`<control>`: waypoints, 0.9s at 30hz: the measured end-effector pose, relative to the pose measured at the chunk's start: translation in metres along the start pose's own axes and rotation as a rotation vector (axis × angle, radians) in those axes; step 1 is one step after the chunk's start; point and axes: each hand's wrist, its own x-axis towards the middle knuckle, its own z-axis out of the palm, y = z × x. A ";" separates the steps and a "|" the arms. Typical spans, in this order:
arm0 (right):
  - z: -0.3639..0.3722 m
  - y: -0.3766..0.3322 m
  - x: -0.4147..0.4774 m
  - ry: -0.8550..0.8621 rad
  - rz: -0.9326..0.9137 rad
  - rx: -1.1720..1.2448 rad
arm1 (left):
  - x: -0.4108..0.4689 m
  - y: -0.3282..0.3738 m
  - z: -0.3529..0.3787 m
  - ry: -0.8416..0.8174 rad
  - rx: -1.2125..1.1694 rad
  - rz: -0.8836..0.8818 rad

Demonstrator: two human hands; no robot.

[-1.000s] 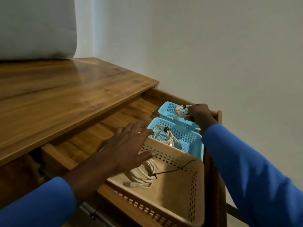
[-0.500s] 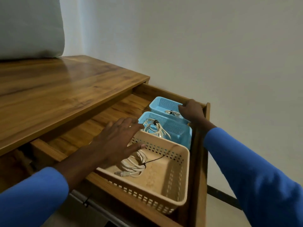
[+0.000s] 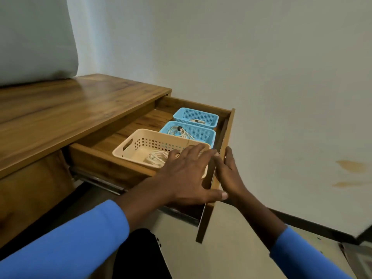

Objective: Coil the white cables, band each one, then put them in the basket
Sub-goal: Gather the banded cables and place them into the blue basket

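Observation:
A wooden drawer stands open with three baskets in it. The beige basket holds a coiled white cable. Behind it, the middle blue basket holds a white coil tied with a dark band. The far blue basket holds a smaller banded coil. My left hand lies flat with fingers spread over the beige basket's near corner, thumb at the drawer front. My right hand rests flat against the outer face of that front. Neither hand holds a cable.
The drawer sticks out from under a wooden desk top, close to a pale wall on the right. A grey cushion sits on the desk at the back left. A metal drawer rail shows below.
My right hand let go of the small coil in the far blue basket and drew back to the drawer front. My left hand slid from the beige basket's far rim to the front edge.

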 end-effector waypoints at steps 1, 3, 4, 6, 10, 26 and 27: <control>0.005 0.001 -0.005 -0.016 0.008 0.041 | -0.002 0.002 0.004 -0.013 0.028 -0.010; 0.012 -0.001 -0.009 0.001 0.029 0.109 | -0.003 0.001 0.007 -0.022 0.026 -0.043; 0.016 -0.002 -0.007 0.015 0.023 0.127 | -0.004 0.000 0.007 -0.026 0.026 -0.058; 0.024 0.000 -0.003 0.012 -0.001 0.139 | -0.006 -0.002 0.005 -0.025 0.040 -0.079; 0.049 -0.001 0.010 -0.017 -0.041 0.065 | -0.017 -0.019 -0.006 0.031 0.080 -0.135; 0.247 -0.041 0.059 -0.079 -0.093 0.143 | -0.072 -0.191 -0.071 0.066 0.332 -0.906; 0.258 -0.042 0.063 -0.102 -0.104 0.140 | -0.076 -0.202 -0.073 0.052 0.312 -0.951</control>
